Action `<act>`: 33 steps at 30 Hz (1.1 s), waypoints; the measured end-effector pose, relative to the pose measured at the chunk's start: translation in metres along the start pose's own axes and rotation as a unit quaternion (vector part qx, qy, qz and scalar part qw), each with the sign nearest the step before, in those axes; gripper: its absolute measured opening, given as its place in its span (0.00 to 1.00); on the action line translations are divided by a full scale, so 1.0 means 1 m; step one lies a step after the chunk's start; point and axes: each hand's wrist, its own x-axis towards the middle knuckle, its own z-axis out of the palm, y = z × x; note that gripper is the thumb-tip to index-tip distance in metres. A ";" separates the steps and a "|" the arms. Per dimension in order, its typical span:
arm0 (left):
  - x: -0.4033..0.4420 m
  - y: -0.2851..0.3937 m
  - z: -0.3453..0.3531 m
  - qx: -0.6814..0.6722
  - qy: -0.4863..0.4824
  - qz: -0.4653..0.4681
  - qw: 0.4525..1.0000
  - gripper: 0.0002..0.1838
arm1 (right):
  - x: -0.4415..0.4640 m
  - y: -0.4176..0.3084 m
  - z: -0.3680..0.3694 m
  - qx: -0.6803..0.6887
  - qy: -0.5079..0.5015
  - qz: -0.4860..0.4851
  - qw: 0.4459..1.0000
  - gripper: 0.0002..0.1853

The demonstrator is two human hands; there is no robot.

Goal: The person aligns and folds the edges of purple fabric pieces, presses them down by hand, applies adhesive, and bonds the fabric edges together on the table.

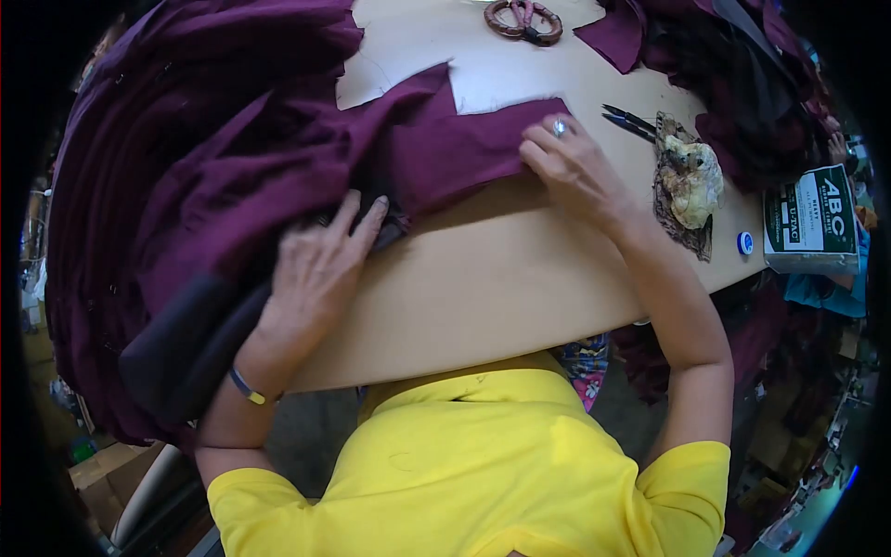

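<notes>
Maroon fabric point(464, 153) is spread over the tan table point(501, 278), with a long strip reaching toward the right. My right hand point(566, 162), with a ring on one finger, pinches the right end of that strip. On the left, my left hand point(325, 255) lies on the fabric's near edge, beside a dark lining piece point(200, 343); its fingers are apart and point away from me, the fingertips resting on dark cloth.
A large maroon cloth pile fills the left side. Scissors point(524, 20) lie at the back. To the right are pens point(631, 123), a crumpled yellowish bundle point(691, 181), a blue cap point(744, 243), an ABC box point(810, 218) and more dark cloth point(742, 84).
</notes>
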 end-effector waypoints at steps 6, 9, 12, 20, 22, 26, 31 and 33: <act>0.010 -0.001 -0.033 -0.117 0.087 0.059 0.988 0.30 | -0.024 -0.021 -0.050 -0.100 0.006 0.123 0.987 0.22; 0.029 0.014 -0.034 -0.378 0.122 0.049 0.916 0.25 | -0.024 -0.048 -0.055 -0.108 -0.002 0.081 0.991 0.28; 0.042 0.037 -0.037 -0.674 0.022 -0.017 0.738 0.18 | -0.022 -0.063 -0.053 -0.097 -0.023 0.061 0.993 0.29; 0.056 0.057 -0.013 -0.866 -0.002 -0.036 0.498 0.07 | -0.023 -0.070 -0.044 -0.136 0.021 0.056 0.989 0.23; 0.054 0.053 -0.010 -0.867 -0.038 -0.037 0.496 0.07 | -0.024 -0.071 -0.042 -0.150 0.031 0.040 0.987 0.23; 0.054 0.048 -0.003 -0.847 -0.116 -0.026 0.519 0.07 | -0.026 -0.074 -0.041 -0.124 0.035 0.012 0.992 0.23; 0.047 0.059 -0.016 -0.769 -0.204 -0.010 0.605 0.09 | -0.031 -0.077 -0.048 -0.032 0.014 -0.047 0.998 0.19; 0.043 0.064 -0.023 -0.798 -0.224 -0.015 0.560 0.09 | -0.032 -0.082 -0.055 0.048 0.024 -0.028 0.998 0.19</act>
